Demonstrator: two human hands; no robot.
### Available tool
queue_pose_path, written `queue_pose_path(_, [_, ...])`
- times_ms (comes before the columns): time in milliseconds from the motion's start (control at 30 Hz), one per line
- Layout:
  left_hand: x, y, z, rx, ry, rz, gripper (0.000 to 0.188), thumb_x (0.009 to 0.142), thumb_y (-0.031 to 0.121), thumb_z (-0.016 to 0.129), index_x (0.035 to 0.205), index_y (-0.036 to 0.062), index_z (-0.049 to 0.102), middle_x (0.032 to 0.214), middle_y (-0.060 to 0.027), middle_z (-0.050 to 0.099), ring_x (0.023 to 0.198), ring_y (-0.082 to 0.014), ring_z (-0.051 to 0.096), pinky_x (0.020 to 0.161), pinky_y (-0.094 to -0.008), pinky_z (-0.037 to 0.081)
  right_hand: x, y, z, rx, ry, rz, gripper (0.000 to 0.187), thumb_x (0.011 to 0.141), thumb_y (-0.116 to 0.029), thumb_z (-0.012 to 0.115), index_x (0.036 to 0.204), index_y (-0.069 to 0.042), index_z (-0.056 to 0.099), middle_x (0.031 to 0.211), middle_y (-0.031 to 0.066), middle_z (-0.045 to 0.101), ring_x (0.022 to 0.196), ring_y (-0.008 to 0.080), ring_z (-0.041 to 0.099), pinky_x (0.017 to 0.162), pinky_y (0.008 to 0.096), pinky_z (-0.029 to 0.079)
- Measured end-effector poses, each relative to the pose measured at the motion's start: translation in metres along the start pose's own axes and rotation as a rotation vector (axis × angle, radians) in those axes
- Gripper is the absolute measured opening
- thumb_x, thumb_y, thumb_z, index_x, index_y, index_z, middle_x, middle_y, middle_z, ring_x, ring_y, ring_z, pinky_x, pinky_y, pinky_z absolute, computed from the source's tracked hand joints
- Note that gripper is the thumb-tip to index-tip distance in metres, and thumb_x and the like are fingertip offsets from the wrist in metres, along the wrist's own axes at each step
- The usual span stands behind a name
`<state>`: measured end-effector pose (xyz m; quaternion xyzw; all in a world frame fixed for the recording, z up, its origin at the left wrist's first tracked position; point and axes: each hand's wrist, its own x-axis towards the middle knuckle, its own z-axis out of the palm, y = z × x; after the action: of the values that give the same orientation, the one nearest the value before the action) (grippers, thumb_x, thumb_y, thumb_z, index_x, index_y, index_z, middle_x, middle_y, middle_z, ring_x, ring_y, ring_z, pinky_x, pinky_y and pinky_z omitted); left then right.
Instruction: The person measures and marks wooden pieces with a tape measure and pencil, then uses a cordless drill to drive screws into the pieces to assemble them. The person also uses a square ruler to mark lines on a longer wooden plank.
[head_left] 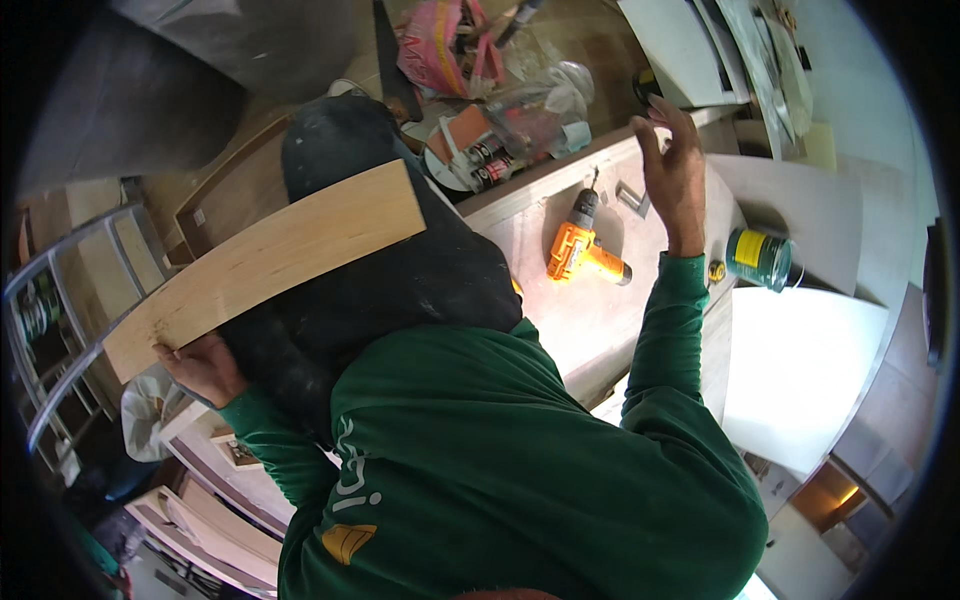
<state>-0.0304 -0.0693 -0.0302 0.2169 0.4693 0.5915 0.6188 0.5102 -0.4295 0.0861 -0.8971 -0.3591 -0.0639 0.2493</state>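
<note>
My left hand [207, 370] is closed on the near end of a long, pale wooden board [270, 255]. The board slants across my dark trouser leg, its other end up and to the right. My right hand [677, 185] is raised at the bench's far side, fingers apart and bent, with nothing visible in it. Below and left of it, an orange cordless drill [578, 247] lies on the pale bench top [625, 320]. A small metal cylinder [632, 198] lies between the drill and that hand.
A green can with a yellow label [762, 260] and a tape measure [716, 271] stand to the right. Past the bench edge are tubes [487, 165], a clear plastic bag [535, 115] and a pink bag [440, 50]. A metal ladder [75, 300] stands at left.
</note>
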Motion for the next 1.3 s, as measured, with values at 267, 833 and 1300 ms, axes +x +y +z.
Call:
queue_pose_path(267, [0.085,0.023,0.005,0.135,-0.112,0.058,0.051,0.113,0.04,0.051,0.145,0.0022,0.063,0.144,-0.0167,0.07,0.135,-0.0347,0.066,0.116,-0.0526,0.054,-0.102,0.122,0.015,-0.086,-0.338,0.433,0.051,0.101,-0.039,0.076,0.134,-0.001,0.071,0.12,0.0242,0.076,0.111,0.0389,0.075,0.095,0.0455,0.058])
queue_pose_path(833, [0.114,-0.019,-0.007,0.007,-0.058,-0.047,0.07,0.114,0.058,0.039,0.161,0.0063,0.047,0.166,-0.0166,0.05,0.151,-0.0385,0.048,0.131,-0.0576,0.032,-0.217,-0.008,0.123,0.108,-0.794,0.11,0.018,0.098,-0.019,0.067,0.1,-0.001,0.069,0.09,0.0252,0.072,0.094,0.0489,0.071,0.08,0.0555,0.057])
queue_pose_path(1300, [0.202,-0.166,-0.067,-0.406,0.648,-0.277,0.067,0.114,0.052,0.037,0.161,0.0066,0.052,0.165,-0.0117,0.055,0.148,-0.0313,0.055,0.126,-0.0504,0.039,0.032,-0.074,0.059,-0.325,-0.44,-0.152,0.033,0.099,0.002,0.058,0.13,-0.004,0.06,0.098,0.0301,0.072,0.096,0.0528,0.07,0.08,0.0604,0.052])
